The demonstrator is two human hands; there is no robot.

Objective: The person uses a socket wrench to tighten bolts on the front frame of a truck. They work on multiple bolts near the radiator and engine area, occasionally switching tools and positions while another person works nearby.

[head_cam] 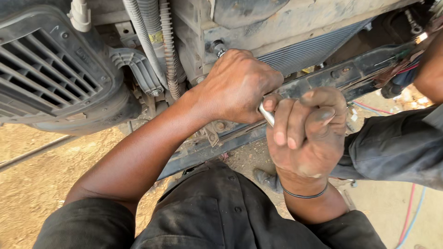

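black plastic grille (46, 69) upper left, corrugated hoses (159, 46), radiator fins (314, 50), sandy ground (32, 184).

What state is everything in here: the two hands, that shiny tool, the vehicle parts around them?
Left hand: closed over the tool's head end, against the frame.
Right hand: fist gripping the tool's handle.
Metal wrench: held by both hands, mostly hidden.
Radiator: exposed, fins dusty.
Black crossmember: in place, dirty.
Corrugated hoses: hanging beside the frame.
Black plastic grille housing: tilted, dusty.
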